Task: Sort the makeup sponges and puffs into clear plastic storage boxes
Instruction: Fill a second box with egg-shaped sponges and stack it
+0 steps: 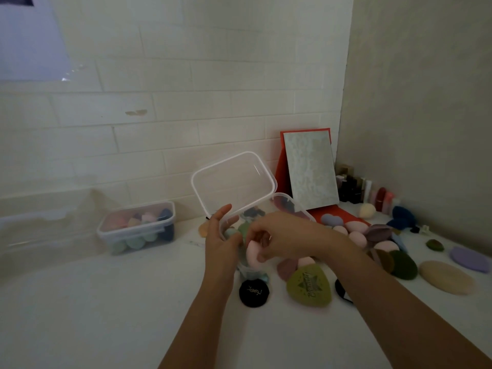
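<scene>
Right hand (282,235) pinches a pink sponge (252,253) between curled fingertips and thumb, just at the near rim of the open box (290,202); we log it as closed on the sponge. Worktop (106,302): white, running to a back-right corner. This box sits mid-worktop toward the back edge, lid (234,182) swung up behind it, several sponges inside. Closed box (135,227), filled, stands well apart toward the back-left. Left hand (221,238) lies straight-fingered against the open box's left wall, gripping nothing we can see. Loose puffs crowd the right side, with a green puff (308,288) and a black puff (253,292) nearest us. Our judgement: carry the sponge clear over the rim, seat it in a gap, then release, left hand bracing the light box against sliding.
</scene>
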The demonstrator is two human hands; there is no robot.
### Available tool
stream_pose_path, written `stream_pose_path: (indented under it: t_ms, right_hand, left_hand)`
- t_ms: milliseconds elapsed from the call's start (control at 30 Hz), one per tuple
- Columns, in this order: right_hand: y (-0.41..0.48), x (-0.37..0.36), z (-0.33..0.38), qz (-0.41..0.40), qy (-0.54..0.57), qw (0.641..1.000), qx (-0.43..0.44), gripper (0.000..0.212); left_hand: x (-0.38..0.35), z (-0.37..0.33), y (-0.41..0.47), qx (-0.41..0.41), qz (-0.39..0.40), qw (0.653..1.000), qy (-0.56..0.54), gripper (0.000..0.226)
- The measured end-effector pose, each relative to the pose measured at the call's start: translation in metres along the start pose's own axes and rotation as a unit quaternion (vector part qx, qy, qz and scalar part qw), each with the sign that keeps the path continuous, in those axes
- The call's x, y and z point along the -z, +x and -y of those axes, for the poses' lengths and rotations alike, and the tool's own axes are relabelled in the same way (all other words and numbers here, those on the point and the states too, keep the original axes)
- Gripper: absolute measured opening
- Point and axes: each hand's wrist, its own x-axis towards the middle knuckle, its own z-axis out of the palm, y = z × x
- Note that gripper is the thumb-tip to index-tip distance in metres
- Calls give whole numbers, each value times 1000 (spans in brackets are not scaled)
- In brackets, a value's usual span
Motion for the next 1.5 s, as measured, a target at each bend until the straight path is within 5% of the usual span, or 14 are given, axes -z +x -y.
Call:
stream_pose_path:
  t_ms: [200, 400, 533, 633, 1033, 1233, 1333, 1500]
  right_hand:
    - [2, -4, 4, 7, 24, 1000, 16, 22]
    - [8, -19, 5, -47, 33, 997, -56, 14]
    - [7, -21, 6, -1, -12, 996, -88, 37]
    - [9, -24, 4, -5, -3, 996, -84, 17]
    - [1, -13, 4, 82, -32, 995, -43, 34]
    - [-18, 33, -9, -133, 68, 985, -87, 23]
    - [-26, 47, -34, -202, -1, 962, -182, 21]
    - [-31, 35, -73, 18, -103, 937, -334, 19]
  left_hand:
    - [1, 3, 2, -2, -10, 1000, -1, 63]
    - [0, 6, 2, 0, -17, 1000, 7, 73]
    - [-1, 8, 2, -5, -14, 1000, 8, 77]
    - [-1, 7, 2, -14, -14, 1000, 9, 77]
    - [5, 12, 9, 11, -40, 999, 0, 77]
    - [11, 12, 12, 20, -51, 997, -53, 69]
    - [13, 13, 14, 20, -58, 996, -63, 68]
    - [12, 13, 12, 9, -55, 997, -48, 67]
